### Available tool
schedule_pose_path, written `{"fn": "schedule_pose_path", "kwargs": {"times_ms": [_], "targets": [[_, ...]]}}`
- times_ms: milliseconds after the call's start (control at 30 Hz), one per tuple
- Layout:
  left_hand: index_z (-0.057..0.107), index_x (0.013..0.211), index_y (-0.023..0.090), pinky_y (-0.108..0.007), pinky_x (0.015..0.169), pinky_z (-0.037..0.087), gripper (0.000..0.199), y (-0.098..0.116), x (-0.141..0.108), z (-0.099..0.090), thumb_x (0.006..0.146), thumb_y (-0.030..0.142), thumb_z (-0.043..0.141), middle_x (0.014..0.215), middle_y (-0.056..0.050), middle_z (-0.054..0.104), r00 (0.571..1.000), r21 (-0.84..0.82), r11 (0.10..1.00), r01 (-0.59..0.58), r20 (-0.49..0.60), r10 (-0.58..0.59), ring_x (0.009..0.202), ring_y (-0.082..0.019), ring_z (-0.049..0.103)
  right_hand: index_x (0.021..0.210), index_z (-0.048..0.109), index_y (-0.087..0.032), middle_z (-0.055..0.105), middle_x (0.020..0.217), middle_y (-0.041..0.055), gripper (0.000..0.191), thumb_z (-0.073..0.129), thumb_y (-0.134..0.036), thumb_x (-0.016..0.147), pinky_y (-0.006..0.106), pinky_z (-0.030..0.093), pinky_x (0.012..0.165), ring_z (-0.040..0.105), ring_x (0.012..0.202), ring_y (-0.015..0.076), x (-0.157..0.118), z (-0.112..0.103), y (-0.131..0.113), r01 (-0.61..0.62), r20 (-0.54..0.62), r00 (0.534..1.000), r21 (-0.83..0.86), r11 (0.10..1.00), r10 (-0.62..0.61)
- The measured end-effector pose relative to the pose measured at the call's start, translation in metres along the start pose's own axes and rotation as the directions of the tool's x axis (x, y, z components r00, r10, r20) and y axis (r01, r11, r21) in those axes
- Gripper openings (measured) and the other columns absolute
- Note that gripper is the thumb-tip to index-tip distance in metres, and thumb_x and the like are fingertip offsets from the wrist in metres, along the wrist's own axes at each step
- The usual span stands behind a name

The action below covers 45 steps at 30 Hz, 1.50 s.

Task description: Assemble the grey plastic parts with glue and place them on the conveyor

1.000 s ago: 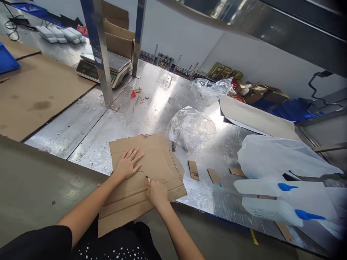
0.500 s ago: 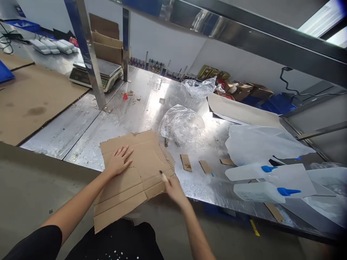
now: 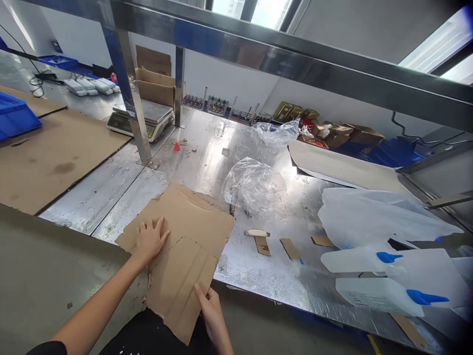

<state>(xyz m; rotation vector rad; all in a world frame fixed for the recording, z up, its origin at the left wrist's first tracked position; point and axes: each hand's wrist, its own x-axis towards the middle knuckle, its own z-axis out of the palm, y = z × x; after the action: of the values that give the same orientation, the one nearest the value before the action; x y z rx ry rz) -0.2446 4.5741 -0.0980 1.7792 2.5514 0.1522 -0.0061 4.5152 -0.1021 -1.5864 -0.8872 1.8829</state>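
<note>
A torn-edged sheet of brown cardboard point(image 3: 192, 222) lies partly on the metal table and overhangs its front edge toward my lap. A thin, dark, curved line of dashes crosses its middle. My left hand point(image 3: 150, 240) rests on the sheet's left part, fingers spread. At the lower right edge, my right hand point(image 3: 210, 305) grips the sheet with the thumb on top; its other fingers are partly hidden. A small tool with a pale handle point(image 3: 257, 232) lies on the table right of the sheet, touching a small cardboard piece point(image 3: 262, 245).
Crumpled clear plastic point(image 3: 254, 185) sits beyond the sheet. Two white bottles with blue nozzles point(image 3: 380, 295) lie at right, near a translucent plastic sheet point(image 3: 380, 214). A metal post point(image 3: 135, 113) rises from the table before a weighing scale point(image 3: 157, 125). A metal beam point(image 3: 258, 59) spans overhead.
My right hand has let go of the pale-handled tool, now on the table, and has taken the cardboard's lower edge. The cardboard has turned anticlockwise. The camera view has shifted.
</note>
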Motion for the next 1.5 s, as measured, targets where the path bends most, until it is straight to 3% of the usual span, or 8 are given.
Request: {"fn": "schedule_pose_path", "kwargs": {"times_ms": [100,300,467,867,1100,1167,1367,1500], "targets": [[0.050,0.119,0.017,-0.046,0.083,0.037,0.048,-0.001,0.017,-0.009,0.083,0.046,0.032,0.113,-0.019,0.051,0.966,-0.037,0.967,-0.254,0.048,0.255,0.105,-0.032,0.045,0.083,0.060,-0.013,0.067,0.078,0.0083,0.045,0.066,-0.049,0.056,0.032,0.049,0.067,0.063,0.075,0.0227,0.006,-0.001,-0.012,0.007,0.009,1.000,0.096,0.995,-0.008],[0.024,0.131,0.042,-0.034,0.103,0.019,0.045,0.027,0.041,-0.008,0.088,0.032,0.029,0.143,0.006,0.021,0.676,-0.172,0.671,-0.721,0.036,0.736,0.130,-0.017,0.019,0.076,0.056,-0.016,0.066,0.073,0.0044,0.024,0.061,-0.032,0.059,0.031,0.049,0.064,0.062,0.069,0.0209,0.016,-0.046,-0.070,-0.033,-0.055,0.998,0.106,0.994,0.039],[0.023,0.132,0.041,-0.059,0.097,0.010,0.046,0.054,0.020,0.018,0.086,0.040,0.030,0.143,-0.004,0.021,0.718,-0.204,0.700,-0.684,-0.021,0.696,0.129,-0.031,0.017,0.089,0.052,-0.017,0.066,0.086,0.0062,0.034,0.053,-0.022,0.055,0.031,0.049,0.065,0.062,0.076,0.0221,0.006,-0.039,-0.073,-0.059,-0.085,0.995,0.015,0.998,0.060],[0.027,0.133,0.034,-0.060,0.095,0.012,0.049,0.062,0.027,0.020,0.084,0.034,0.033,0.134,-0.009,0.038,0.733,-0.214,0.711,-0.670,-0.040,0.679,0.124,-0.033,0.027,0.108,0.051,-0.015,0.061,0.107,0.0072,0.051,0.038,-0.013,0.059,0.027,0.046,0.073,0.057,0.092,0.0211,-0.005,-0.010,-0.107,0.037,-0.077,0.994,-0.393,0.919,-0.073],[0.021,0.134,0.036,-0.030,0.106,0.012,0.051,0.109,0.086,0.004,0.085,0.027,0.029,0.142,0.008,0.024,0.501,-0.236,0.477,-0.846,-0.051,0.864,0.130,-0.013,0.016,0.093,0.056,-0.013,0.063,0.086,0.0036,0.025,0.046,-0.009,0.070,0.026,0.046,0.064,0.058,0.076,0.0155,0.026,-0.087,-0.151,-0.011,0.025,0.999,-0.694,0.720,0.039],[0.023,0.134,0.035,-0.031,0.105,0.013,0.048,0.112,0.091,0.012,0.087,0.027,0.025,0.142,0.007,0.024,0.529,-0.228,0.508,-0.831,-0.036,0.848,0.130,-0.014,0.017,0.086,0.057,-0.011,0.061,0.084,0.0030,0.011,0.053,-0.017,0.077,0.029,0.047,0.067,0.058,0.075,0.0133,0.046,-0.092,-0.167,0.008,0.067,0.995,-0.778,0.628,0.070],[0.034,0.131,0.031,-0.051,0.097,0.020,0.045,0.095,0.084,0.038,0.085,0.033,0.029,0.138,-0.008,0.032,0.846,-0.147,0.834,-0.532,-0.040,0.532,0.124,-0.029,0.029,0.096,0.056,-0.013,0.057,0.100,0.0042,0.021,0.051,-0.028,0.083,0.036,0.047,0.078,0.055,0.090,0.0179,0.130,-0.044,-0.209,0.127,0.118,0.992,-0.958,0.256,-0.052],[0.034,0.130,0.032,-0.054,0.092,0.023,0.047,0.090,0.068,0.038,0.083,0.035,0.033,0.131,-0.012,0.042,0.936,-0.113,0.929,-0.352,-0.050,0.348,0.116,-0.031,0.037,0.098,0.055,-0.013,0.057,0.101,0.0056,0.023,0.051,-0.029,0.083,0.037,0.047,0.078,0.055,0.090,0.0170,0.163,-0.001,-0.220,0.211,0.209,0.976,-0.977,0.025,-0.067]]}}
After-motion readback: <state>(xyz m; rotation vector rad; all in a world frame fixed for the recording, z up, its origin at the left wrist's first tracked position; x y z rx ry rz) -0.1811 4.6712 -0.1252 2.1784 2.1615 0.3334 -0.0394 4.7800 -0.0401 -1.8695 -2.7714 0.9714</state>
